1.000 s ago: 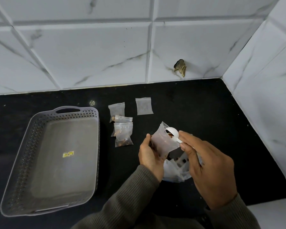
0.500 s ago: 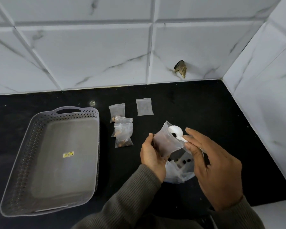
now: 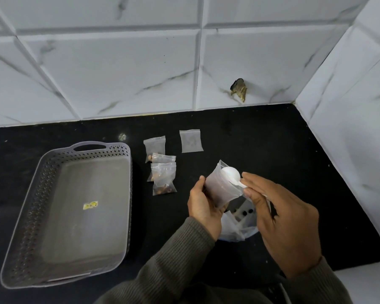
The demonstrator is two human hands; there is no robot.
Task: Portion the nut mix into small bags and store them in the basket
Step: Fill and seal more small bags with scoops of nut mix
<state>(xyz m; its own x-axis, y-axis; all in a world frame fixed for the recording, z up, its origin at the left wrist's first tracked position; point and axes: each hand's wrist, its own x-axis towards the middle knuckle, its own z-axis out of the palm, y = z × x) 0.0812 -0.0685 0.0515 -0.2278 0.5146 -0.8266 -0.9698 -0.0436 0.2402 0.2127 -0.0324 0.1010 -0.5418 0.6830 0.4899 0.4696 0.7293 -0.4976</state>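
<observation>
My left hand grips a small clear bag, its mouth tilted up and to the right. My right hand pinches a white plastic spoon whose bowl sits at the bag's mouth. Under both hands lies a larger plastic bag of nut mix, mostly hidden, with a few dark nuts showing. Three small bags with nuts lie stacked left of my hands. An empty flat small bag lies behind them. The grey perforated basket stands at the left with nothing in it.
The black counter ends at a white marble-tiled wall behind and another on the right. A dark chipped spot marks the back wall. A white surface edge shows at the lower right.
The spoon's bowl has turned over at the bag's mouth, the nuts on it a second ago no longer show, and my right hand has shifted slightly right.
</observation>
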